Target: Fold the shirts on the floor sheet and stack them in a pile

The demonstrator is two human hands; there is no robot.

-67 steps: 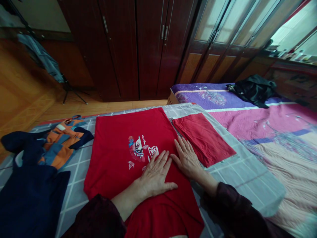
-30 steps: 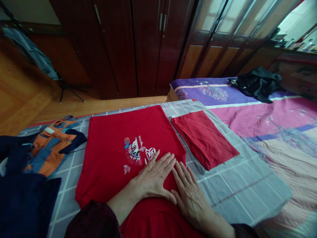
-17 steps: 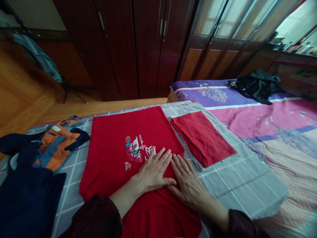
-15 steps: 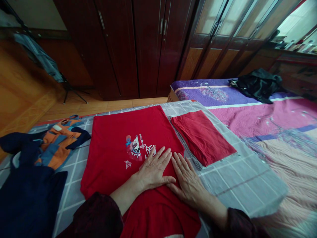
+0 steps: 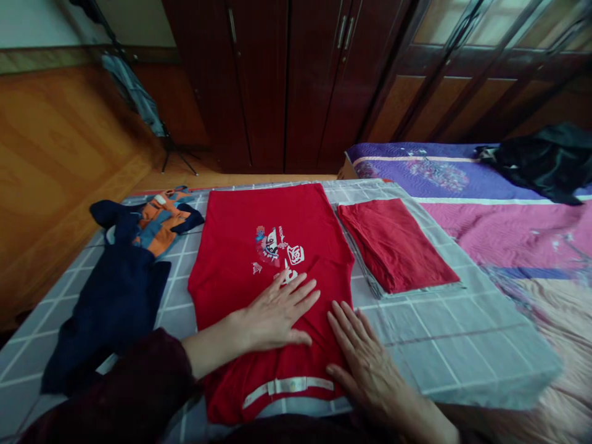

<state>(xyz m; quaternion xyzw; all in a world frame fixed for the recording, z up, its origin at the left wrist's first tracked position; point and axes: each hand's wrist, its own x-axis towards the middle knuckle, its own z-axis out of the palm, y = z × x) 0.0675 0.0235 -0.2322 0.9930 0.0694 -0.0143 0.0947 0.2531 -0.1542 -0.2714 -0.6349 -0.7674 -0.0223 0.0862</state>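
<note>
Red fabric: one shirt (image 5: 231,290) lies spread on the desk (image 5: 444,339), directly beneath and ahead of the hands. Its long axis runs away from the wearer, with the white-banded neckline (image 5: 291,386) at the near end and the straight edge at the far end. Two hands are in position, both released and flat, fingers extended, grasping nothing. The right hand (image 5: 365,357) rests at the right edge of the shirt and is nearer to the neckline. The left hand (image 5: 280,311) lies across the shirt body, its fingertips just beside the printed motif (image 5: 272,246). To the left: one navy garment (image 5: 111,302), with an orange-and-blue section (image 5: 161,225) at its far end; whether the two are joined cannot be told. To the right, apart from the shirt: one folded red cloth (image 5: 398,246). Beyond: one bed (image 5: 481,228) bearing one black garment (image 5: 541,160).
</note>
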